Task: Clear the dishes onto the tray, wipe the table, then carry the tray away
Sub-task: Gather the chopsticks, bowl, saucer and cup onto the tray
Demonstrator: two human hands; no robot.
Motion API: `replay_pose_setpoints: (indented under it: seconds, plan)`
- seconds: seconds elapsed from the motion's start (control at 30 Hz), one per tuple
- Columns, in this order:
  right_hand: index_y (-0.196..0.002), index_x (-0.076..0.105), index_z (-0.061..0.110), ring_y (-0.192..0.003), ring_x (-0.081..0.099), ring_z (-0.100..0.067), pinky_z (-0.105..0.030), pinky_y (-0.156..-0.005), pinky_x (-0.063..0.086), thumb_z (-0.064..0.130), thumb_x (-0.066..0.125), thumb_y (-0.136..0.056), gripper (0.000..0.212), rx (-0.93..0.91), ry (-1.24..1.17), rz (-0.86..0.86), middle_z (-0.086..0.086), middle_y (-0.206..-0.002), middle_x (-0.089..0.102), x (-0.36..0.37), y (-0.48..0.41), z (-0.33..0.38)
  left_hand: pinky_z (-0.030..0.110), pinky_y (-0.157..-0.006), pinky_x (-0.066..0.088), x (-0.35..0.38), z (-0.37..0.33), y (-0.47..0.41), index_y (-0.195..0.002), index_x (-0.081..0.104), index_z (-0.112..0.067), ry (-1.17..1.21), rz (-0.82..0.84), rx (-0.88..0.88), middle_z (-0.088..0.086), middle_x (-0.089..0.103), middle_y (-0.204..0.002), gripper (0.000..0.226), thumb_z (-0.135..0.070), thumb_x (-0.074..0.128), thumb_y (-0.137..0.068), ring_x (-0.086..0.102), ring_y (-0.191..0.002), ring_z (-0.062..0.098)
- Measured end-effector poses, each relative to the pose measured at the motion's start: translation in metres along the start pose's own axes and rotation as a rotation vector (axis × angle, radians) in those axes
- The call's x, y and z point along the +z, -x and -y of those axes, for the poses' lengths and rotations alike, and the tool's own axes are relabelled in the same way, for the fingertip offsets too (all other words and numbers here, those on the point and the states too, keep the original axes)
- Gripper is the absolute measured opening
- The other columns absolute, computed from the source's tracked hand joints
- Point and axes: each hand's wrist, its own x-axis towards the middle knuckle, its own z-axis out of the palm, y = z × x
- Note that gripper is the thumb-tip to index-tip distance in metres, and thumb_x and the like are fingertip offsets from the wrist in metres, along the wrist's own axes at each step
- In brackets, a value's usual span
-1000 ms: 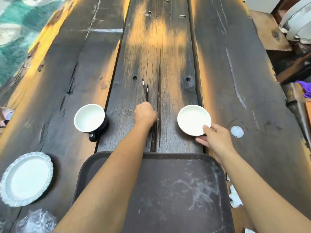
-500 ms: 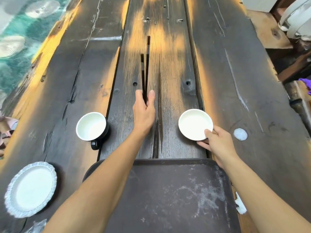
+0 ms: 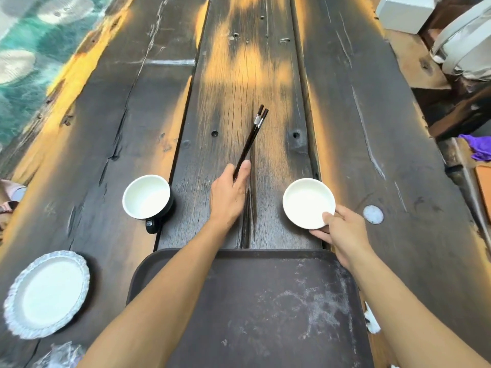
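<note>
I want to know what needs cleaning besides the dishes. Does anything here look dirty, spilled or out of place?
Yes. The empty tray has whitish smears across its right half, like dried residue. Crumpled white paper scraps lie on the table by the tray's right edge. No liquid spill is visible, and the dishes look empty and upright.

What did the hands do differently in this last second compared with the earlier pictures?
The left hand reached forward along the chopsticks, which half a second ago lay straight on the wood, and now pinches their near ends, tips swung to the right. The right hand kept its hold on the small white dish. The cup, the frilled plate and the bare tray stayed put.
</note>
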Motion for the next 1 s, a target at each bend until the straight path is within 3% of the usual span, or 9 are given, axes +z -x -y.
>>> replay_pose_setpoints:
  seconds: [0.1,0.17,0.23,0.33,0.53,0.7,0.83,0.93,1.0]
  plan:
    - [-0.135,0.055,0.004,-0.107,0.065,-0.028,-0.034,-0.069,0.062,-0.002,0.050,-0.098,0.037,0.030,-0.071,0.012,-0.007,-0.125,0.061,-0.004,0.009,0.002,0.045,-0.072,0.045,-0.012,0.007,0.008,-0.084,0.049,-0.006,-0.118,0.057,0.050,0.006,0.058,-0.073,0.056,-0.051,0.026,-0.108,0.057,-0.074,0.030]
    - [-0.135,0.055,0.003,-0.102,0.067,-0.024,-0.034,-0.070,0.062,-0.002,0.052,-0.098,0.038,0.054,-0.112,0.041,-0.006,-0.124,0.062,-0.009,0.017,0.005,0.044,-0.065,0.043,-0.020,0.014,0.018,-0.088,0.050,-0.009,-0.244,0.118,0.098,0.004,0.059,-0.075,0.047,-0.045,0.028,-0.110,0.059,-0.076,0.032]
    - [-0.136,0.055,0.005,-0.100,0.068,-0.023,-0.036,-0.072,0.062,0.000,0.054,-0.098,0.039,0.075,-0.118,0.064,-0.005,-0.126,0.063,-0.016,0.026,0.008,0.040,-0.062,0.037,-0.030,0.019,0.031,-0.094,0.050,-0.015,-0.402,0.189,0.179,-0.002,0.059,-0.079,0.040,-0.046,0.029,-0.109,0.060,-0.080,0.032]
    - [-0.137,0.055,0.006,-0.100,0.070,-0.026,-0.038,-0.076,0.061,0.001,0.055,-0.097,0.040,0.085,-0.076,0.074,-0.006,-0.124,0.066,-0.030,0.042,0.005,0.041,-0.071,0.046,-0.044,0.026,0.056,-0.111,0.052,-0.025,-0.562,0.301,0.264,-0.001,0.062,-0.098,0.038,-0.052,0.026,-0.107,0.063,-0.094,0.031]
    - [-0.136,0.056,0.006,-0.097,0.071,-0.026,-0.036,-0.071,0.062,0.002,0.057,-0.097,0.040,0.123,-0.049,0.043,-0.004,-0.115,0.068,-0.066,0.081,-0.017,0.040,-0.074,0.049,-0.060,0.038,0.107,-0.120,0.053,-0.029,-0.724,0.430,0.274,-0.002,0.059,-0.110,0.039,-0.053,0.025,-0.108,0.065,-0.104,0.031]
    - [-0.135,0.057,0.005,-0.088,0.074,-0.024,-0.034,-0.067,0.061,0.001,0.057,-0.097,0.039,0.135,-0.055,0.036,0.001,-0.109,0.067,-0.080,0.104,-0.034,0.037,-0.071,0.048,-0.060,0.046,0.137,-0.122,0.057,-0.025,-0.818,0.472,0.391,-0.003,0.061,-0.110,0.041,-0.051,0.028,-0.109,0.065,-0.105,0.024]
    - [-0.137,0.055,0.006,-0.096,0.072,-0.028,-0.039,-0.074,0.061,0.001,0.056,-0.097,0.041,0.143,-0.060,0.041,-0.008,-0.125,0.065,-0.083,0.114,-0.045,0.039,-0.068,0.049,-0.052,0.052,0.150,-0.139,0.052,-0.026,-0.853,0.502,0.448,0.000,0.060,-0.111,0.042,-0.048,0.032,-0.109,0.064,-0.104,0.025]
    - [-0.139,0.053,0.006,-0.102,0.069,-0.030,-0.042,-0.078,0.061,0.001,0.056,-0.098,0.042,0.152,-0.060,0.047,-0.008,-0.133,0.060,-0.084,0.119,-0.048,0.039,-0.056,0.045,-0.050,0.053,0.154,-0.142,0.055,-0.021,-0.835,0.471,0.544,0.009,0.057,-0.106,0.040,-0.039,0.048,-0.108,0.062,-0.094,0.032]
    - [-0.139,0.054,0.006,-0.100,0.070,-0.028,-0.040,-0.076,0.062,0.000,0.055,-0.098,0.041,0.149,-0.069,0.056,-0.008,-0.131,0.061,-0.084,0.123,-0.049,0.037,-0.059,0.043,-0.050,0.053,0.153,-0.139,0.058,-0.019,-0.876,0.461,0.622,0.010,0.056,-0.107,0.038,-0.029,0.061,-0.102,0.059,-0.091,0.031]
